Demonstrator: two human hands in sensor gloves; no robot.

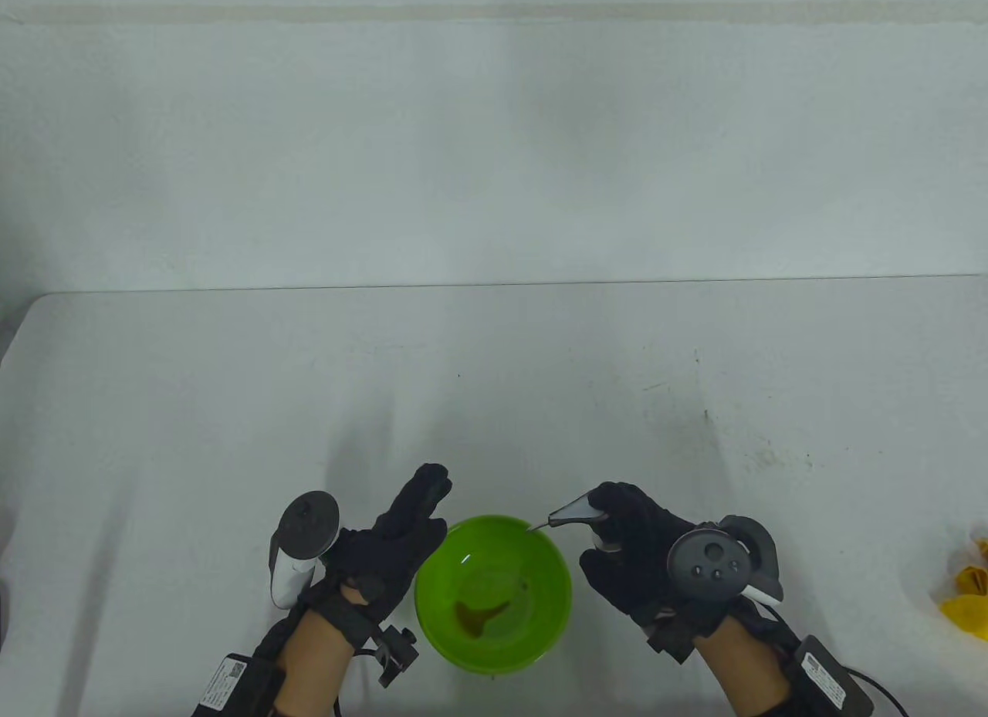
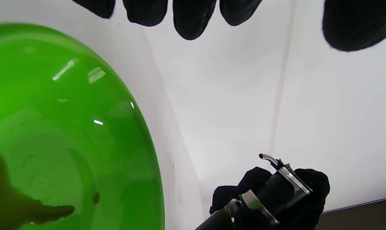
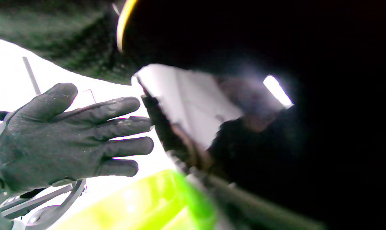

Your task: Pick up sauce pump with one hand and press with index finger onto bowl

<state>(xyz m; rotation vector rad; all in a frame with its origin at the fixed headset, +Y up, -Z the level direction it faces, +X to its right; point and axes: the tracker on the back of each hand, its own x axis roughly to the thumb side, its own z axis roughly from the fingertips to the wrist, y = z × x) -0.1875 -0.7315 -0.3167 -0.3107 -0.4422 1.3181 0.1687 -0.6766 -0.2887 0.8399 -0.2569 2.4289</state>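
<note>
Sauce pump [image 1: 580, 511] gripped by the right hand [image 1: 644, 555], spout over the bowl's [image 1: 494, 593] 1 o'clock rim.
Likely rigid, smooth, slippery; best held round the body. Left hand [image 1: 386, 543] is held open at the bowl's 9 o'clock.

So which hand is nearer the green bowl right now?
Left. The left hand is open right beside the green bowl, at its left rim. The right hand grips the sauce pump off to the bowl's right, spout over the rim.

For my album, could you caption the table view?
Right hand aims a sauce pump over a green bowl; left hand open beside it.
</note>
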